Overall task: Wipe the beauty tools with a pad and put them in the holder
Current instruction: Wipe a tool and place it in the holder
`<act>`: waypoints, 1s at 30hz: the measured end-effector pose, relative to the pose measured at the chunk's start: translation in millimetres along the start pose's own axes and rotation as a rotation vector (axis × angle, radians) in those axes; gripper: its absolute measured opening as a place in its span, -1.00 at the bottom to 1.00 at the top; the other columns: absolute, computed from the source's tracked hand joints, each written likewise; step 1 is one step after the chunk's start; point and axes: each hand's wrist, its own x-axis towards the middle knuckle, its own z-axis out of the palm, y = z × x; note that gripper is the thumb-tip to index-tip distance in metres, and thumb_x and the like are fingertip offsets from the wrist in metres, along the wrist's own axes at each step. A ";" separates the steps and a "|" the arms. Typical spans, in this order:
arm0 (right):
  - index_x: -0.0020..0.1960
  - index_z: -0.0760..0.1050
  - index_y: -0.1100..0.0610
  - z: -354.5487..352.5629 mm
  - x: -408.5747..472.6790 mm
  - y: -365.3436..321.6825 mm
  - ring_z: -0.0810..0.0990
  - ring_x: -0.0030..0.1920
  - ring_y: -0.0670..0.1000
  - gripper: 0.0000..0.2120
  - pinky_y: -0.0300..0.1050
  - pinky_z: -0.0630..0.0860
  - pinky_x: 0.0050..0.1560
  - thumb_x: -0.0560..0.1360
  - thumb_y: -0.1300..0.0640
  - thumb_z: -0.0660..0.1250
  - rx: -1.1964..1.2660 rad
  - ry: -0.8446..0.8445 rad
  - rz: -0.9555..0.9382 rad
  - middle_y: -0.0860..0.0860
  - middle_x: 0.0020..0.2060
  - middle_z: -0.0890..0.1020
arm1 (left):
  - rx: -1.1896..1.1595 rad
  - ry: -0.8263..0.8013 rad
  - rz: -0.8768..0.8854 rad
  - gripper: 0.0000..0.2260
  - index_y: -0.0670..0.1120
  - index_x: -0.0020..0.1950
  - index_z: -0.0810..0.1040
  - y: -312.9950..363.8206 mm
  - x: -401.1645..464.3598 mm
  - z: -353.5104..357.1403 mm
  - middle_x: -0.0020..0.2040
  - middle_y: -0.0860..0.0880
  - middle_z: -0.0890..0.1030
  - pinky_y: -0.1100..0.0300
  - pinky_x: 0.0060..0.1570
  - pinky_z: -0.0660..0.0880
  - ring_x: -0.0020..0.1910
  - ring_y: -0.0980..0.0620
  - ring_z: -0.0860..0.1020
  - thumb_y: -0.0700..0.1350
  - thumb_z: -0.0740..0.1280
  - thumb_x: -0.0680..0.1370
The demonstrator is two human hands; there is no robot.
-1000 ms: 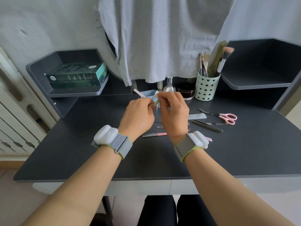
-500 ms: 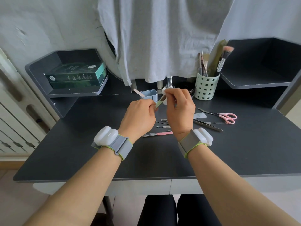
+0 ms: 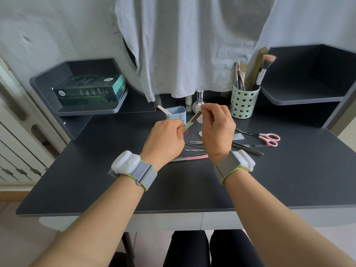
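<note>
My left hand [image 3: 164,140] grips the pale green handle of a slim tool [image 3: 192,120] that slants up to the right over the desk. My right hand [image 3: 216,128] pinches a white pad [image 3: 201,108] around the tool's dark upper end. Behind the hands stands a small light-blue holder [image 3: 176,112] with a white stick [image 3: 163,109] leaning out of it. Several metal tools [image 3: 195,146], a pink-handled tool [image 3: 189,158], tweezers [image 3: 247,148] and pink scissors [image 3: 266,138] lie on the dark desk [image 3: 96,170].
A green perforated cup [image 3: 244,102] with brushes stands at the back right. A silver bottle [image 3: 199,101] sits behind the holder. Green boxes [image 3: 90,89] fill the left shelf. A grey cloth [image 3: 183,45] hangs over the back. A flat clear packet [image 3: 238,136] lies by the scissors.
My right hand has slid with the pad up and to the right along the tool, baring more of its green and dark shaft. My left hand has stayed almost still.
</note>
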 end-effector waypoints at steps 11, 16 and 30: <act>0.01 0.66 0.17 -12.8 3.5 8.5 0.47 -0.18 -0.12 -0.88 -0.30 0.42 -0.11 0.59 0.23 0.34 -0.027 0.004 0.052 0.03 -0.14 0.62 | -0.030 0.018 -0.027 -0.81 -0.10 0.03 0.67 1.6 2.0 3.4 0.06 -0.09 0.69 0.31 -0.25 0.42 0.02 -0.07 0.61 -0.16 0.24 0.64; 0.02 0.66 0.17 -23.5 6.0 15.3 0.49 -0.18 -0.09 -0.87 -0.28 0.43 -0.10 0.59 0.23 0.34 -0.051 0.013 0.061 0.04 -0.12 0.62 | -0.050 0.040 -0.015 -0.81 -0.10 0.03 0.67 12.0 5.9 7.6 0.02 -0.09 0.69 0.14 -0.14 0.54 -0.02 -0.05 0.59 -0.14 0.26 0.64; -0.02 0.66 0.09 -60.8 19.0 41.9 0.60 -0.07 0.08 -0.85 -0.11 0.49 -0.06 0.57 0.21 0.31 -0.185 -0.203 0.150 0.05 -0.10 0.67 | -0.084 0.091 0.012 -0.82 -0.10 -0.04 0.67 36.7 21.7 25.2 -0.16 -0.02 0.66 0.18 -0.21 0.38 -0.28 0.05 0.46 -0.15 0.27 0.63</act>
